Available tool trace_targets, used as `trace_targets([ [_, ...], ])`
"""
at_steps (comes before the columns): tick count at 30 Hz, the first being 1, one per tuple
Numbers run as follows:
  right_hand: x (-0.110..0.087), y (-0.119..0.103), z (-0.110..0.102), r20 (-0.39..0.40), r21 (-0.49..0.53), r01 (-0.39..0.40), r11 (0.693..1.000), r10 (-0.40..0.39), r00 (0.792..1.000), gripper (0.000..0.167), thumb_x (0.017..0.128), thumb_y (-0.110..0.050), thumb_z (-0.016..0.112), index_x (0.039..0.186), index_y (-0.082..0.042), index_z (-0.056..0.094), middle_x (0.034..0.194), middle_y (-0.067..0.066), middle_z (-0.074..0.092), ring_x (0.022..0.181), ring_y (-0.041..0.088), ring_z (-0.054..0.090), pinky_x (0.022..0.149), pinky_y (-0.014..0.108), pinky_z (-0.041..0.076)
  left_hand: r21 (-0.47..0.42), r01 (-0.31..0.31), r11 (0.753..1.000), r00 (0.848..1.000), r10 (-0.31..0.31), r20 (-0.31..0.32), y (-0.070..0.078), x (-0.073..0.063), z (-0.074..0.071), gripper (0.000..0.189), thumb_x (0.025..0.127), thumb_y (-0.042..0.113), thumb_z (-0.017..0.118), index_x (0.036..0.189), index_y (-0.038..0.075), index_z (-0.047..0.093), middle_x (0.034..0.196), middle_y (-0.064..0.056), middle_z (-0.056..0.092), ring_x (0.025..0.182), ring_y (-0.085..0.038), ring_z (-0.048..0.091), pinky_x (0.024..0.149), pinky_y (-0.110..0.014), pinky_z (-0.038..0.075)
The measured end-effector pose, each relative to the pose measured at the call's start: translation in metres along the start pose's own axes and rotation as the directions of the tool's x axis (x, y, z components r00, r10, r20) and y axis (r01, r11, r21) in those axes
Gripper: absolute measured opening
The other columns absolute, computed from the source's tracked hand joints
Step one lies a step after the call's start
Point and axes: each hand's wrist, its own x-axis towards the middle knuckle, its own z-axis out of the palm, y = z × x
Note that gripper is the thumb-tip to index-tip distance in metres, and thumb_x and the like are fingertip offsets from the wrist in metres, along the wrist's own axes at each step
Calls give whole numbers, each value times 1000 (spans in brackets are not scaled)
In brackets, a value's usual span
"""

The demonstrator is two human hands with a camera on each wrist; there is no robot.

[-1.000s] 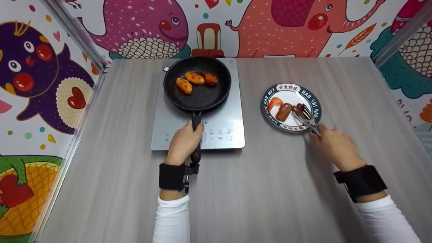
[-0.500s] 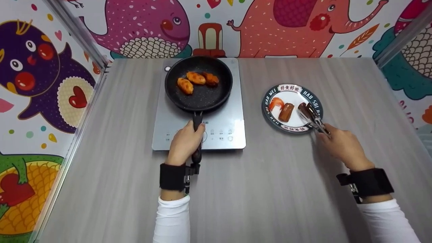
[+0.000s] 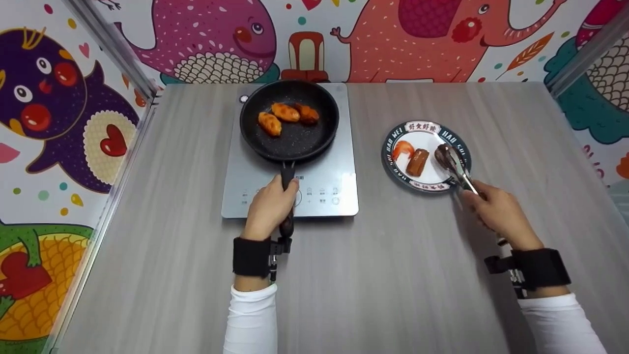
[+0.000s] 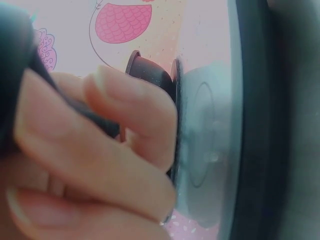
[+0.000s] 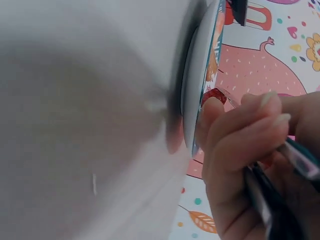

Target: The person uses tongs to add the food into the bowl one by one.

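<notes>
My left hand (image 3: 270,205) grips the handle (image 3: 287,227) of a black frying pan (image 3: 292,142), its fingers curled round it in the left wrist view. Three browned pieces that look like chicken wings (image 3: 269,124) lie in the pan. My right hand (image 3: 506,216) holds metal tongs (image 3: 463,176) over a plate (image 3: 391,168) with a dark patterned rim. At the tongs' tips is a dark reddish-brown piece of food (image 3: 443,153), partly covered by them. Beside it on the plate lie a brown, sausage-like piece (image 3: 417,162) and an orange curled shrimp (image 3: 403,147).
Under the pan is a silver induction cooker (image 3: 324,201) with touch controls along its front. The plate stands to its right on a grey wood-grain table (image 3: 373,275). Walls with cartoon animals (image 3: 413,49) border the table at the back and left.
The right hand has shifted slightly right, and the tongs have turned and narrowed over the dark piece, which sits apart from the sausage-like piece. The left hand and pan hold still.
</notes>
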Motion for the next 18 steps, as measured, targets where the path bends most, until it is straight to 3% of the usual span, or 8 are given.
trace_targets([
  [4,0,3,1,32,162,-55,985,51,998,41,91,-41,46,118,-11,50,73,14,54,44,14,48,35,32,39,-11,-2,1000,1000,2,2,1,0,1,34,91,48,37,84,17,49,65,-3,54,54,-21,50,52,-34,37],
  [9,-1,3,1,63,341,-116,933,100,993,44,90,-41,48,122,-11,49,76,12,54,47,13,47,39,33,41,-19,-2,1000,1000,2,8,2,-1,1,33,91,48,37,85,17,49,65,-3,53,54,-21,50,51,-34,37],
  [14,-2,-1,2,89,435,-122,892,92,992,52,91,-38,48,131,-6,42,76,9,56,48,11,49,42,29,43,-23,-9,1000,1000,9,11,2,-2,1,34,91,48,36,85,16,49,64,-3,53,52,-20,49,49,-33,36],
  [18,-3,-9,4,110,487,-108,867,62,992,51,91,-35,48,128,-1,42,74,8,57,47,11,49,41,29,43,-27,-23,999,1000,23,-2,1,-2,2,34,91,47,36,84,16,49,62,-3,53,50,-20,48,48,-32,35],
])
